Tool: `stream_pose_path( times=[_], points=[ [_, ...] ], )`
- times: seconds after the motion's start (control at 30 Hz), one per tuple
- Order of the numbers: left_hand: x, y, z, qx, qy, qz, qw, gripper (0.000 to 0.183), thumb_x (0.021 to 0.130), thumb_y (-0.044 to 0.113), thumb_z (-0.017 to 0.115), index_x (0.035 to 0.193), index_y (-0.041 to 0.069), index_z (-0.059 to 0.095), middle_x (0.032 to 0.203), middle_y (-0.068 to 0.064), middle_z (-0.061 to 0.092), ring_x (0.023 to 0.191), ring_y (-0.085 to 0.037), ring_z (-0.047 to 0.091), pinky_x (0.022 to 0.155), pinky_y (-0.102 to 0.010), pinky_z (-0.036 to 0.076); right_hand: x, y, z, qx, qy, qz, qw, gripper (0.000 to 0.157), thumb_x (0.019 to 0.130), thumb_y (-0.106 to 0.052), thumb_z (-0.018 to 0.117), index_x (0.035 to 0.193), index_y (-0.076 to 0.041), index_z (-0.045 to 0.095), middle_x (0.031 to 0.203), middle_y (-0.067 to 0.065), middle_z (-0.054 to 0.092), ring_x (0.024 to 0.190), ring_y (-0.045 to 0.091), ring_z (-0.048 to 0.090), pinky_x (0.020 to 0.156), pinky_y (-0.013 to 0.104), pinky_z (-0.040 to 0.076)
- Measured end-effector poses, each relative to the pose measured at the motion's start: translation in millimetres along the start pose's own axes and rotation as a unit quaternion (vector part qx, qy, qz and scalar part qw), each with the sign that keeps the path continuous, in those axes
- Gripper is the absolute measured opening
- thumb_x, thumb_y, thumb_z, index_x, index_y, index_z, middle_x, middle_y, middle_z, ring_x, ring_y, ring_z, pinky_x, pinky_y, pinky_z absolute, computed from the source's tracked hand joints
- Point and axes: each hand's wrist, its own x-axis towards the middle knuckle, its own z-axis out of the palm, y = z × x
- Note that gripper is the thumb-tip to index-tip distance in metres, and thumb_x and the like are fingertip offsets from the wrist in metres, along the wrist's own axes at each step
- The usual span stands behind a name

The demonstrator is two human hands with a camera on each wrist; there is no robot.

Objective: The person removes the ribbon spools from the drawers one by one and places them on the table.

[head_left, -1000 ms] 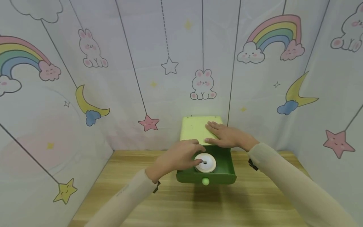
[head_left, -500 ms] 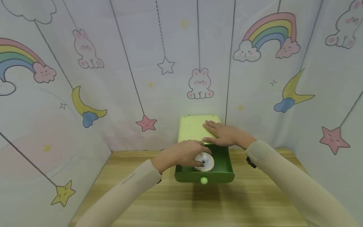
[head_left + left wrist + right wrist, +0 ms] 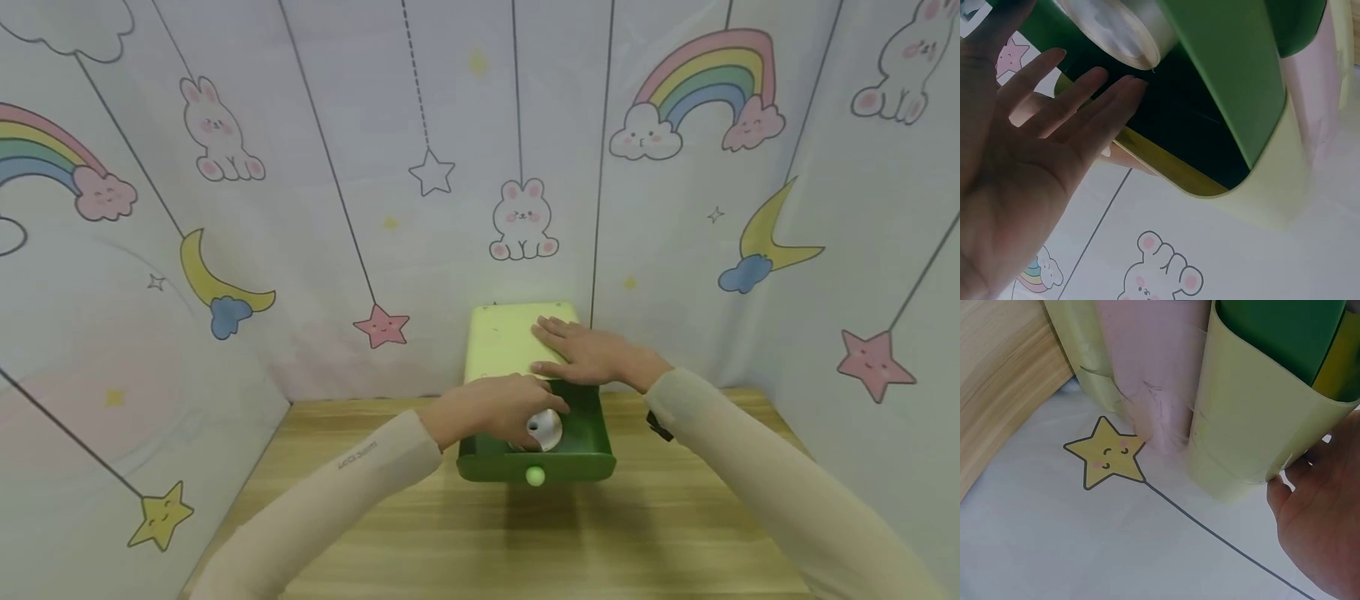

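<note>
A small cabinet with a pale yellow-green top [image 3: 498, 337] stands against the back wall, its dark green drawer [image 3: 495, 467] pulled out. Inside the drawer is a white round roll [image 3: 551, 426] with a small dark hole in its middle. My left hand [image 3: 498, 407] reaches over it from the left, thumb and fingers spread around it and partly hiding it. In the left wrist view, the fingers of the left hand [image 3: 1029, 150] are extended, their tips just short of the roll [image 3: 1116, 31]. My right hand [image 3: 592, 354] rests flat on the cabinet top.
A light green knob [image 3: 535, 477] sticks out from the drawer front. Below the top tier, the right wrist view shows a pink tier [image 3: 1154, 369] and another yellow one. The wooden table [image 3: 675, 508] extends in front, with printed cloth walls [image 3: 337, 233] behind and at both sides.
My left hand has moved right over the roll and covers more of it, and the roll looks more tilted. My right hand stays on the cabinet top. The head view has shifted slightly.
</note>
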Motion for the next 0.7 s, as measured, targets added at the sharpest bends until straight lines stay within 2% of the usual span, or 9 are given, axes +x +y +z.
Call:
stream_pose_path(
  times=[0.1, 0.27, 0.7],
  points=[
    [4.2, 1.1, 0.4, 0.004, -0.018, -0.012, 0.9998, 0.069, 0.092, 0.031, 0.082, 0.154, 0.018, 0.054, 0.151, -0.002, 0.062, 0.134, -0.016, 0.063, 0.109, -0.031, 0.054, 0, 0, -1.1, -0.002, -0.002, 0.002, 1.000, 0.087, 0.106, -0.068, 0.038, 0.169, -0.013, 0.014, 0.178, 0.013, 0.009, 0.165, 0.035, 0.011, 0.132, 0.057, 0.020],
    [9.9, 2.0, 3.0, 0.014, -0.039, -0.020, 0.9989, 0.071, 0.093, 0.031, 0.082, 0.156, 0.019, 0.051, 0.150, -0.003, 0.060, 0.132, -0.016, 0.062, 0.109, -0.031, 0.054, -1, -1, -1.3, -0.004, -0.007, 0.007, 1.000, 0.088, 0.105, -0.070, 0.036, 0.169, -0.014, 0.012, 0.178, 0.012, 0.008, 0.165, 0.036, 0.012, 0.132, 0.058, 0.022],
    [12.7, 2.1, 8.4, 0.020, -0.045, -0.033, 0.9982, 0.066, 0.094, 0.025, 0.080, 0.154, 0.023, 0.054, 0.148, -0.002, 0.061, 0.131, -0.017, 0.063, 0.107, -0.033, 0.056, 2, 0, -1.5, 0.000, -0.011, 0.004, 1.000, 0.087, 0.106, -0.068, 0.037, 0.169, -0.014, 0.013, 0.178, 0.010, 0.007, 0.166, 0.032, 0.009, 0.133, 0.055, 0.018]
  ],
)
